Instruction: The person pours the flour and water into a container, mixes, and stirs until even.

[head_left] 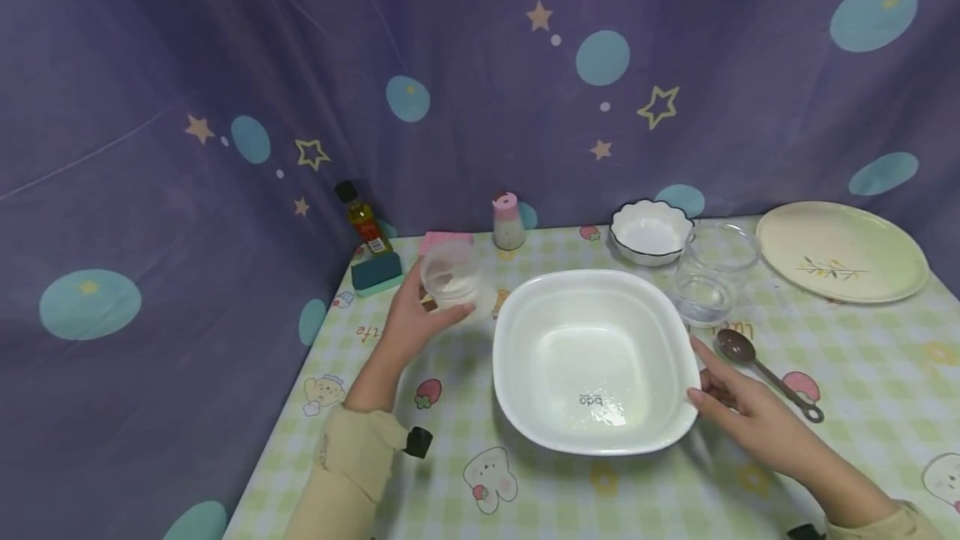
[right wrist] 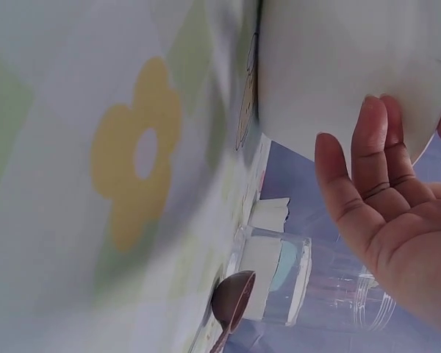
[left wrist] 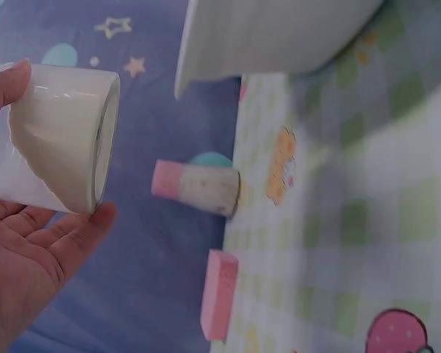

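My left hand [head_left: 420, 312] grips a clear cup [head_left: 452, 275] left of a large white basin [head_left: 517, 340]. In the left wrist view, the cup [left wrist: 62, 136] is raised above the table and holds white powder that lies at a slant against its wall. Thumb and fingers of my left hand [left wrist: 33, 254] are around its sides. The right hand [head_left: 757, 411] holds the basin by its right edge. In the right wrist view, the thumb is at the rim while the fingertips [right wrist: 375, 118] meet the basin's outer wall [right wrist: 338, 66].
Behind stand an oil bottle [head_left: 367, 223], a sponge [head_left: 377, 273], a pink block [head_left: 446, 238], a pink-topped shaker [head_left: 508, 223] and a scalloped bowl [head_left: 649, 232]. At right are a clear container [head_left: 703, 294], a brown spoon [head_left: 765, 369] and an oval plate [head_left: 840, 252].
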Demonstrator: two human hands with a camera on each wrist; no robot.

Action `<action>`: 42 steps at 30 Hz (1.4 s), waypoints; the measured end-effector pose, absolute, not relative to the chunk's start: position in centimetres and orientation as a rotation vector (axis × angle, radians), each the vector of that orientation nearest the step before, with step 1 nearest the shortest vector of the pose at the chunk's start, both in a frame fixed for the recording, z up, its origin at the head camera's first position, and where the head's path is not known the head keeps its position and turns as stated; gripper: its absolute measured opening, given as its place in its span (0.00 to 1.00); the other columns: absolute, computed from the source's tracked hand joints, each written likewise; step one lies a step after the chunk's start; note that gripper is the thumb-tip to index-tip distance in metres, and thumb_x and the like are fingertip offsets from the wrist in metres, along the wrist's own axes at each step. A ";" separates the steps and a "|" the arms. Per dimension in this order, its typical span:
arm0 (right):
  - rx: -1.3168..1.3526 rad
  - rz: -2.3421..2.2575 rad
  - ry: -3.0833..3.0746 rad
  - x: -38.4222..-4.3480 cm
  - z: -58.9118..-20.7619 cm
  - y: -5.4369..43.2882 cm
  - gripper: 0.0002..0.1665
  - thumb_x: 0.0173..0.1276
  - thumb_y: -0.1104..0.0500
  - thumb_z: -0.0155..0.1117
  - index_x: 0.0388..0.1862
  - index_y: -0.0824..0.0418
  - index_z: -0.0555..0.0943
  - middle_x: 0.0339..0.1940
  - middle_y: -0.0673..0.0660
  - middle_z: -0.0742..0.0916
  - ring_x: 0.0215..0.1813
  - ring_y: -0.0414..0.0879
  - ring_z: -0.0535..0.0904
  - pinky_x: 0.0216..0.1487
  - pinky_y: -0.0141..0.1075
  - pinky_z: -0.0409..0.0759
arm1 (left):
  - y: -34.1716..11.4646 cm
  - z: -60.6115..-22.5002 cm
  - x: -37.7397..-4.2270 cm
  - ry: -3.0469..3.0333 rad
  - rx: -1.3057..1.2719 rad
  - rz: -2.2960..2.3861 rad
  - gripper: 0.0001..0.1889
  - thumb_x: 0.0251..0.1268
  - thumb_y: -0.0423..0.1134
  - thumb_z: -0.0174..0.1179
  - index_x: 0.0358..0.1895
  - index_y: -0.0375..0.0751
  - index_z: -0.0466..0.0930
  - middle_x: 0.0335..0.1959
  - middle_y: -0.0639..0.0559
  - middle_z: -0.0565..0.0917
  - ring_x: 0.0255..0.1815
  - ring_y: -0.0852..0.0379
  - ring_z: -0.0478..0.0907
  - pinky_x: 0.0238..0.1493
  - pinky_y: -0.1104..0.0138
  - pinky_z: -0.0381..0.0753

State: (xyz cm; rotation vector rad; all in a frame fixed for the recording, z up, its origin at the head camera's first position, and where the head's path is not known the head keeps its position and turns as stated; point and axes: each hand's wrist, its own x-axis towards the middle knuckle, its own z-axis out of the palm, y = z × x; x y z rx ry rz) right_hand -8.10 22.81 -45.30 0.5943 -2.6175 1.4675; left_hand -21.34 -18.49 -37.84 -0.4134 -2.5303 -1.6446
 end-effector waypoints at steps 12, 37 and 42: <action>0.601 1.476 -2.616 -8.1 -45.1 22.8 0.39 0.72 0.66 0.57 0.76 0.72 0.52 0.35 0.44 0.85 0.37 0.37 0.81 0.39 0.30 0.78 | -16.1 -36.0 -20.2 -2.602 -0.579 -1.355 0.46 0.42 0.43 0.80 0.69 0.55 0.66 0.63 0.57 0.73 0.62 0.56 0.69 0.58 0.47 0.73; 0.589 1.479 -2.634 -8.0 -45.0 22.7 0.40 0.73 0.65 0.58 0.77 0.68 0.52 0.35 0.44 0.85 0.37 0.38 0.82 0.40 0.30 0.79 | -12.6 -35.4 -20.0 -2.652 -0.867 -0.517 0.49 0.40 0.46 0.81 0.69 0.43 0.64 0.66 0.47 0.70 0.65 0.49 0.67 0.57 0.52 0.75; 0.594 1.481 -2.631 -8.0 -45.0 22.7 0.39 0.73 0.65 0.57 0.77 0.70 0.52 0.35 0.44 0.85 0.37 0.38 0.82 0.39 0.31 0.79 | -12.1 -35.6 -20.2 -2.603 -0.931 -0.300 0.50 0.40 0.45 0.80 0.69 0.38 0.63 0.65 0.43 0.70 0.65 0.47 0.66 0.58 0.54 0.75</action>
